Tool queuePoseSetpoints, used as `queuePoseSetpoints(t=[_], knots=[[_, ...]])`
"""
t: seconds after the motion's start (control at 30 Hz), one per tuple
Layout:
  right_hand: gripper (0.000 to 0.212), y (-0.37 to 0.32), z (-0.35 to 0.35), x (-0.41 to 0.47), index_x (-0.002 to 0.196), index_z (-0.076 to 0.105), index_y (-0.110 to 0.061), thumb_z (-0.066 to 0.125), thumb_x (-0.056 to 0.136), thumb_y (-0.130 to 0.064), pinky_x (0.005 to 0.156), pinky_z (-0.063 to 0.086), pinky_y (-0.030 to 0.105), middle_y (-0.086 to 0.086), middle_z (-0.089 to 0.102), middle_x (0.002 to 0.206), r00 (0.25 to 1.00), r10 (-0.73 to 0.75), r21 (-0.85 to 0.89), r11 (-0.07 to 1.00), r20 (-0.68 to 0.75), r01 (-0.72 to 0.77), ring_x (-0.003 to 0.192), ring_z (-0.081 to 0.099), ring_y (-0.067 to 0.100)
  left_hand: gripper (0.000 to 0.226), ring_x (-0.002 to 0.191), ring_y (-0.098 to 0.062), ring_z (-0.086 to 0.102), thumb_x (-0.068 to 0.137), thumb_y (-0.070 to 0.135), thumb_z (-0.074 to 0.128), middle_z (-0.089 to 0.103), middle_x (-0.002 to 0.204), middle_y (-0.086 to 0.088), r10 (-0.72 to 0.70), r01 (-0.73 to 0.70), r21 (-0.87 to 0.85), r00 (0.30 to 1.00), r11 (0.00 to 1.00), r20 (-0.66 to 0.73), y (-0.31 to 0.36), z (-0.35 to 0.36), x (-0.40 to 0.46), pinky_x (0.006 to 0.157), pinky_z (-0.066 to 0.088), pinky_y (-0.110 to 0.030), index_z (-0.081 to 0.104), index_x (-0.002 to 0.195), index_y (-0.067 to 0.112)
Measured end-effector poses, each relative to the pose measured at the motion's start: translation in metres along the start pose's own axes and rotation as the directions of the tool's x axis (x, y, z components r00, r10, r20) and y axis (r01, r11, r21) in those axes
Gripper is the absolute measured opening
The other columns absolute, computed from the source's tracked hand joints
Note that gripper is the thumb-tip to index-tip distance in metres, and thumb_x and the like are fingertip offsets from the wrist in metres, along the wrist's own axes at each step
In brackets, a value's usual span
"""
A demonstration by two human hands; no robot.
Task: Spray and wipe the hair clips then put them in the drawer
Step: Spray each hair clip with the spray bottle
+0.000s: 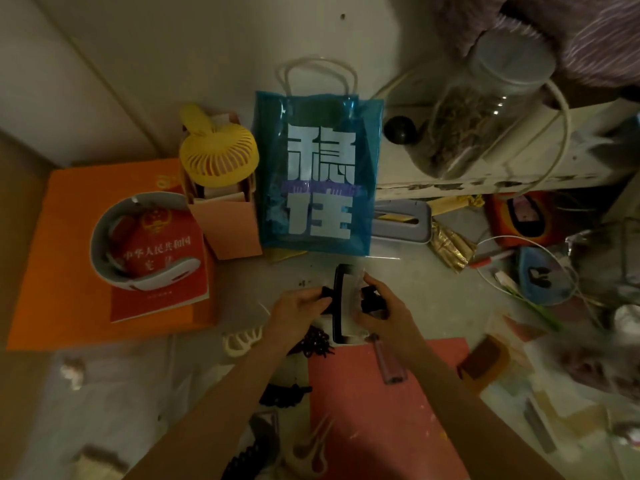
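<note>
Nearby, blue bag (317, 174) stands behind both hands (346, 308).

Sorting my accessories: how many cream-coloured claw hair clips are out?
2: one cream-coloured claw hair clip left of the left forearm, another at the bottom edge beside the red mat. Clutter may hide more.

The light is dim and warm. A pale wall (214, 46) closes the far side, with a seam running down it at the far left. Below it lies a grey, scuffed tabletop (408, 271). At the far right a white shelf (519, 161) with a chipped front edge juts out from the wall, and a white cable (562, 133) loops over it. Purple striped fabric (595, 39) hangs in the far right corner. A brown surface (17, 271) runs along the left edge.
</note>
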State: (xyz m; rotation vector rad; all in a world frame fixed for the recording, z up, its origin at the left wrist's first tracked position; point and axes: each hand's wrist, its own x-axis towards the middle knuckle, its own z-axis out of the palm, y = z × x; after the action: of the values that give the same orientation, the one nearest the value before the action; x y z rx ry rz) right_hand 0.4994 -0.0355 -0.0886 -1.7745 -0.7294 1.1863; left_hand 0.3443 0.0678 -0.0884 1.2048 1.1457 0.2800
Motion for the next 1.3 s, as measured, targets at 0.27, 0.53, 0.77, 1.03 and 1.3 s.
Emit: queuePoseSetpoints(t=[0.27,0.53,0.77,1.03,1.3], knots=[[0.073,0.027,0.006,0.012,0.142,0.037,-0.023,0.069,0.082,0.004,0.082,0.045,0.007,0.001,0.053,0.131,0.995,0.076,0.003,0.997,0.061,-0.077,0.114,0.054,0.01,0.022,0.09,-0.007,0.064,0.089,0.01,0.064,0.067,0.107,0.001,-0.02,0.02,0.08,1.0,0.997,-0.007,-0.023,0.003,0.008,0.084,0.048,-0.011,0.067,0.11,0.015],[0.071,0.031,0.025,0.012,0.144,0.035,-0.028,0.072,0.084,-0.014,0.087,0.039,0.0,-0.012,0.051,0.128,0.995,0.069,-0.009,0.998,0.07,-0.068,0.118,0.05,0.002,0.031,0.081,0.011,0.059,0.083,0.007,0.07,0.063,0.094,0.019,0.022,-0.005,0.117,0.99,0.993,-0.14,-0.037,-0.008,0.01,0.073,0.042,0.002,0.065,0.106,0.027],[0.069,0.031,0.029,0.011,0.144,0.035,-0.027,0.07,0.086,-0.017,0.082,0.037,-0.004,-0.012,0.05,0.127,0.997,0.073,-0.023,0.997,0.038,-0.072,0.115,0.049,0.001,0.036,0.094,-0.006,0.058,0.085,0.009,0.069,0.06,0.107,0.007,0.044,-0.013,0.2,0.987,0.98,-0.154,-0.04,-0.007,0.011,0.076,0.039,0.004,0.062,0.12,0.011],[0.071,0.028,0.021,-0.002,0.146,0.034,-0.02,0.071,0.085,-0.02,0.079,0.037,-0.005,-0.008,0.048,0.127,0.997,0.072,-0.013,0.997,-0.017,-0.072,0.118,0.046,0.006,0.039,0.101,-0.01,0.057,0.086,0.009,0.067,0.06,0.113,0.002,0.053,-0.028,0.169,0.987,0.985,-0.15,-0.034,-0.009,-0.001,0.086,0.041,-0.007,0.06,0.125,0.01],[0.066,0.017,0.002,-0.04,0.143,0.037,-0.024,0.069,0.086,-0.016,0.075,0.047,0.006,-0.003,0.058,0.119,0.986,0.03,-0.038,0.999,-0.164,-0.037,0.097,0.059,0.007,0.037,0.114,-0.008,0.047,0.086,0.015,0.068,0.052,0.124,0.002,0.174,-0.134,0.283,0.977,0.95,-0.121,-0.018,-0.002,-0.03,0.098,0.037,-0.019,0.061,0.123,0.013]])
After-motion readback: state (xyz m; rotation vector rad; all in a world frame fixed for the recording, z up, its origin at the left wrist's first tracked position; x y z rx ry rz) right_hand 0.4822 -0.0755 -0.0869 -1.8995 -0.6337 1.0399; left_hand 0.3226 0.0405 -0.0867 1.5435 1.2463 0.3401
